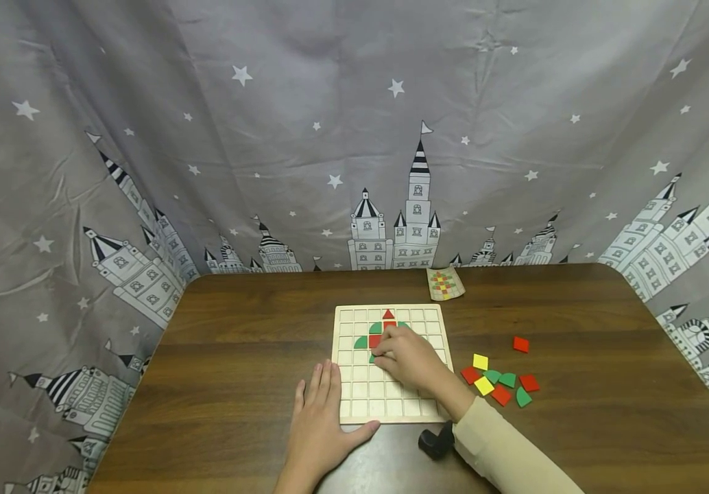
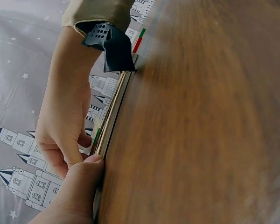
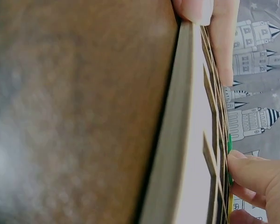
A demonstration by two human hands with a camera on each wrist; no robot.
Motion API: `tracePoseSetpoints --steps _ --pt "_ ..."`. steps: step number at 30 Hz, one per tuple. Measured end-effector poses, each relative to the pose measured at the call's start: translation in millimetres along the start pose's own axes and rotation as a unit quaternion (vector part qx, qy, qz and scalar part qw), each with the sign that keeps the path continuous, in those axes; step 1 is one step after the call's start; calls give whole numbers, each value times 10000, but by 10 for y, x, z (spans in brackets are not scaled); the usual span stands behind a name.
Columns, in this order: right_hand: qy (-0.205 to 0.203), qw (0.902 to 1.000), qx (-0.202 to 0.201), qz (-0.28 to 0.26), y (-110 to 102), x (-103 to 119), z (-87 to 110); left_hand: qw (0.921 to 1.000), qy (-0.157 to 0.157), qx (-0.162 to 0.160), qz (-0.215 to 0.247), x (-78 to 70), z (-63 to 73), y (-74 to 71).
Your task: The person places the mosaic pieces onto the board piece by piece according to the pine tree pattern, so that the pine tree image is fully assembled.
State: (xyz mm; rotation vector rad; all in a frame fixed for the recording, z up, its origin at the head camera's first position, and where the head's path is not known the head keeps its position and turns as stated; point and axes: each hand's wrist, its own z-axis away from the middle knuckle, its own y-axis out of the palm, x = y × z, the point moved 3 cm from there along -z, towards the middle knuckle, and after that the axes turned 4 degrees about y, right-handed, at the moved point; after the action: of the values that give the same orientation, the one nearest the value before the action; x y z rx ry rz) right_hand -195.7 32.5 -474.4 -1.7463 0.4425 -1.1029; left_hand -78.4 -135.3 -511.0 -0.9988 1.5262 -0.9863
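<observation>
A pale wooden grid board (image 1: 361, 391) lies on the table with coloured tiles in some cells. My left hand (image 1: 320, 418) rests at its left side, fingers straight, thumb at the front-left corner; the thumb (image 2: 81, 182) also shows in the left wrist view. Over the board, my right hand (image 1: 413, 360) pinches a green tile (image 1: 372, 358) at a cell, partly hidden by the fingers. That green tile (image 3: 230, 142) shows edge-on by the thumb in the right wrist view. Near the right hand sit a red triangle (image 1: 388, 314), red squares (image 1: 375, 341) and green quarter-circles (image 1: 361, 342).
Several loose red, yellow and green tiles (image 1: 501, 395) lie right of the board. A small pattern card (image 1: 445, 284) stands at the table's back edge. A black strap device (image 1: 437, 442) is by the right wrist. Behind the wooden table (image 1: 237, 343) hangs a grey castle-print curtain (image 1: 330, 89).
</observation>
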Motion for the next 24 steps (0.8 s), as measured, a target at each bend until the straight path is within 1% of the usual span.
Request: tracePoseSetpoints --steps 10,18,24 --pt "-123 9997 -4 224 15 18 25 10000 -5 -27 -47 5 3 3" --pt "-175 9997 -37 156 2 14 62 10000 -7 -22 -32 5 0 13" --pt "-229 9996 -94 113 -20 -6 111 9999 16 -110 -72 17 -1 35"
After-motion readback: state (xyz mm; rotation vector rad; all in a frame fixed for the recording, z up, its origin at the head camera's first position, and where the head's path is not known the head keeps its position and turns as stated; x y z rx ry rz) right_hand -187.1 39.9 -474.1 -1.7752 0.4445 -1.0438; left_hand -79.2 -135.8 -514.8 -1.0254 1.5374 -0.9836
